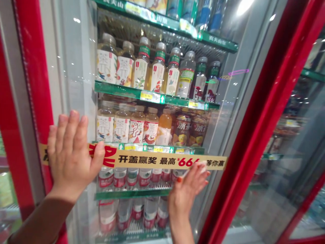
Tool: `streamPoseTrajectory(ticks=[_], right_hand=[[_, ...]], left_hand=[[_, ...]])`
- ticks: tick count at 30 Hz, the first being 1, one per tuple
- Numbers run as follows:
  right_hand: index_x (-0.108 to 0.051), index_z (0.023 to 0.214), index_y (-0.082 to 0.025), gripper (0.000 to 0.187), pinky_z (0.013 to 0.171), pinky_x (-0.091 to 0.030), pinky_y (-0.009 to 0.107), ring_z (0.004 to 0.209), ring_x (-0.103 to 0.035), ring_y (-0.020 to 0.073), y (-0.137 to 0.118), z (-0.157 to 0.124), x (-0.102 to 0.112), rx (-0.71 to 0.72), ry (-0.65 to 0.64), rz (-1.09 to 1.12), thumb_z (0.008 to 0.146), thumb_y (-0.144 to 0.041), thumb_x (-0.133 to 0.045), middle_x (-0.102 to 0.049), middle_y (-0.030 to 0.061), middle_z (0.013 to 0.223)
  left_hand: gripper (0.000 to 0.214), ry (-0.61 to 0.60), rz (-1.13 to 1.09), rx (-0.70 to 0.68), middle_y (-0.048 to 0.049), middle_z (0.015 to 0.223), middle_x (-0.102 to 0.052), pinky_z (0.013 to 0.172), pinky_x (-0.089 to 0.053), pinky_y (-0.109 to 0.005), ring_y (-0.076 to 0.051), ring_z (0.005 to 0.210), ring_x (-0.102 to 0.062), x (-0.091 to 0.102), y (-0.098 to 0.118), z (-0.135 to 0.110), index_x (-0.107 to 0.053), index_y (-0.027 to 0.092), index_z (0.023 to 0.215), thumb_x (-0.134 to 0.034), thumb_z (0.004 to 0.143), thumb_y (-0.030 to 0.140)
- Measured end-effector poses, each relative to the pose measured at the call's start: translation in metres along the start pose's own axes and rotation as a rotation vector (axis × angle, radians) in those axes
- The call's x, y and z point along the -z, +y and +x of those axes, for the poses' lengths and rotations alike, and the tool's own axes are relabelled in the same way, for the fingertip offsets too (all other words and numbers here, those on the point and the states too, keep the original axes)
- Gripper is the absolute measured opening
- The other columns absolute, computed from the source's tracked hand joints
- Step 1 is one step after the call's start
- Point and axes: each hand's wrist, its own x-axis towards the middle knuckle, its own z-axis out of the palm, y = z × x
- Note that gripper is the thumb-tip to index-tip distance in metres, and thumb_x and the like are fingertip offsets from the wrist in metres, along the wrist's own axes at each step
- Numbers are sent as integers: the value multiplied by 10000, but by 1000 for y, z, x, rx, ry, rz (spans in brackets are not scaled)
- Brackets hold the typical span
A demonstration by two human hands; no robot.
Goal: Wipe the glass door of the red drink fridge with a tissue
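Note:
My left hand lies flat against the glass door of a drinks fridge, fingers stretched upward and thumb out to the side. It covers part of a yellow banner strip with black and red lettering that runs across the glass. Lower right, my right hand is at the banner's right part, its fingers angled up and to the right. A small white piece, looking like a tissue or cloth, shows at its fingertips; most of it is hidden by the fingers.
Behind the glass, several drink bottles stand on green-edged shelves with price tags. Red door frames rise on both sides. Another glass-fronted fridge section is at the right. Lights reflect on the glass.

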Motion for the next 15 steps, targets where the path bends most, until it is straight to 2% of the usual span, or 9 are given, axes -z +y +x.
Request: streamPoseTrajectory(ticks=[1, 3, 4, 6, 8, 10, 11, 13, 15], right_hand=[[-249, 1794, -249, 852, 1238, -338, 905, 1733, -45, 415, -27, -8, -4, 125, 8, -13, 1022, -600, -335, -295, 82, 1818], [-564, 1630, -462, 802, 1380, -264, 735, 1744, -120, 365, -65, -37, -10, 512, 51, -10, 924, -751, -318, -474, -141, 1720], [-646, 1524, -550, 766, 1424, -218, 635, 1747, -138, 334, -71, -52, -11, 659, 63, 0, 877, -787, -311, -510, -236, 1664], [-655, 1474, -620, 721, 1448, -139, 493, 1749, -142, 281, -48, -73, -10, 737, 61, 12, 831, -764, -365, -493, -313, 1634], [-517, 1652, -493, 816, 1447, -106, 538, 1746, -125, 288, 4, -70, -2, 594, 46, -15, 852, -648, -475, -400, -197, 1737], [-221, 1796, -292, 921, 1404, -112, 732, 1746, -46, 314, 54, -46, 6, 348, 12, -56, 948, -527, -494, -197, -9, 1838], [-83, 1806, -219, 918, 1348, -146, 839, 1743, -1, 337, 67, -31, 9, 213, 0, -54, 1009, -493, -449, -94, 70, 1854], [61, 1789, -159, 871, 1245, -239, 944, 1737, 51, 380, 65, -13, 7, -26, -25, -12, 1089, -493, -335, 28, 156, 1854], [12, 1792, -132, 909, 1245, -283, 929, 1738, 3, 418, 34, -22, -3, -37, -63, 36, 1080, -554, -365, -41, 190, 1853]], left_hand=[[881, -8, 2, 0, -62, 1875, -232, 1456, -161, -559, -301, 1753, -205, 0, -1, 0, -206, 283, 1781, -628, 1013, 384], [884, -18, 3, -1, -63, 1872, -239, 1456, -164, -556, -295, 1754, -207, 1, -3, -1, -215, 283, 1779, -631, 1007, 388], [883, -19, 2, -1, -62, 1871, -243, 1456, -165, -553, -292, 1754, -207, 2, -3, -1, -221, 283, 1778, -631, 1004, 392], [885, -14, -4, 2, -50, 1872, -238, 1457, -162, -552, -291, 1755, -203, 1, -3, -1, -225, 289, 1778, -629, 999, 405], [887, -5, -14, 13, -23, 1873, -240, 1455, -166, -572, -303, 1751, -215, 0, -2, -1, -230, 313, 1776, -628, 991, 423], [887, 5, -29, 26, 6, 1873, -246, 1450, -169, -608, -323, 1747, -224, -1, 0, -1, -235, 344, 1773, -625, 982, 436], [890, 9, -34, 32, 14, 1873, -245, 1449, -166, -621, -330, 1747, -221, -2, 0, -1, -233, 354, 1772, -627, 979, 437], [900, 10, -39, 35, 11, 1877, -235, 1449, -158, -625, -336, 1751, -206, -2, 1, -2, -226, 352, 1775, -634, 976, 426], [905, 0, -36, 28, -2, 1882, -220, 1450, -154, -620, -335, 1755, -194, -1, -1, -3, -215, 337, 1778, -639, 982, 417]])
